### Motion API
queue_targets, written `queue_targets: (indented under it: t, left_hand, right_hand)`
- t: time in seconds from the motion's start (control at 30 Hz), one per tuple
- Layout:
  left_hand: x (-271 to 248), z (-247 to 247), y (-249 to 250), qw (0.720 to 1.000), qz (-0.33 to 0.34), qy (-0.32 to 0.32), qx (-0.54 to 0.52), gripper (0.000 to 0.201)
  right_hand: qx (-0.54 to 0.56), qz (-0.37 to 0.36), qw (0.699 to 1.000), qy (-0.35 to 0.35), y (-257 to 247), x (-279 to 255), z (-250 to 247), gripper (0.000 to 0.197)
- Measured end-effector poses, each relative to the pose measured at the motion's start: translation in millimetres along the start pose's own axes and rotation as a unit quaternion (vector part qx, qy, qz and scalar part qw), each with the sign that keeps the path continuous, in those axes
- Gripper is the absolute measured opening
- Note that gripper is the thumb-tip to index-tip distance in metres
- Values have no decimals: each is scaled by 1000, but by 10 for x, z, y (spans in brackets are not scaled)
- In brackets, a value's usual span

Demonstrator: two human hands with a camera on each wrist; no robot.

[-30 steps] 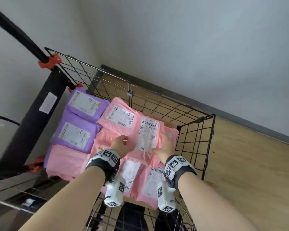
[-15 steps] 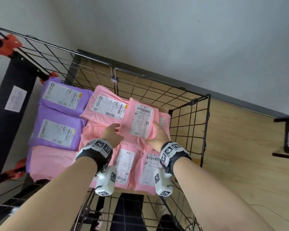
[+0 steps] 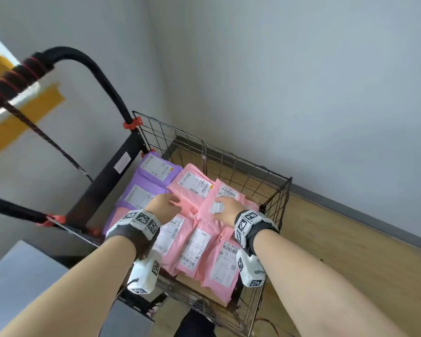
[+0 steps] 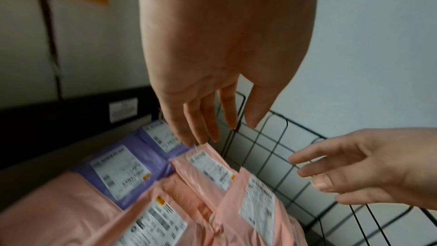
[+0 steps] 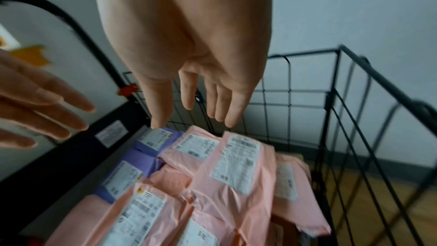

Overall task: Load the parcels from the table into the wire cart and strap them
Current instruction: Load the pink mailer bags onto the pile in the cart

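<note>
The black wire cart (image 3: 249, 164) holds several pink parcels (image 3: 195, 249) and two purple parcels (image 3: 141, 196) with white labels, lying flat and overlapping. The top pink parcel (image 3: 225, 194) lies near the far right corner. My left hand (image 3: 167, 203) hovers open just above the pile's middle, fingers straight (image 4: 208, 130). My right hand (image 3: 225, 209) hovers open over the top pink parcel, fingers spread (image 5: 196, 115); neither holds anything. A black-and-red cord (image 3: 12, 80) is wound round the cart's black handle (image 3: 88, 64), one strand hanging down (image 3: 46, 139).
A grey table corner (image 3: 22, 278) sits at the lower left beside the cart. Grey walls meet in a corner behind the cart. Wooden floor (image 3: 345, 242) lies to the right. Red clips (image 3: 133, 122) hold the wire panels to the handle frame.
Both hands have let go of the top pink parcel and lifted off it with fingers straightened. The head view has pulled back, bringing the cart's handle and cord into sight.
</note>
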State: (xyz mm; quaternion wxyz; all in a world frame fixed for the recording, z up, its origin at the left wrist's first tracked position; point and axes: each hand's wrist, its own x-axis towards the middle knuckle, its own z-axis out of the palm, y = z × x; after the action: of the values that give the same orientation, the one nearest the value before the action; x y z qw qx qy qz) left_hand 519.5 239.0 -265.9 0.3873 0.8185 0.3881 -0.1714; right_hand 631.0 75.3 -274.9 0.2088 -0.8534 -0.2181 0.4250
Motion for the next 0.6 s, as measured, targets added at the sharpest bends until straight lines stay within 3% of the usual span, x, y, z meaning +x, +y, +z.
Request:
queue_targets:
  t: [0.3, 0.6]
  left_hand:
    - [-2041, -366, -482, 973, -78, 207, 69, 30]
    - [-3838, -520, -1522, 912, -223, 345, -12, 32]
  right_hand:
    - [-132, -236, 963, -13, -854, -1202, 209, 42]
    - [-238, -418, 874, -71, -2007, -2278, 1369, 42]
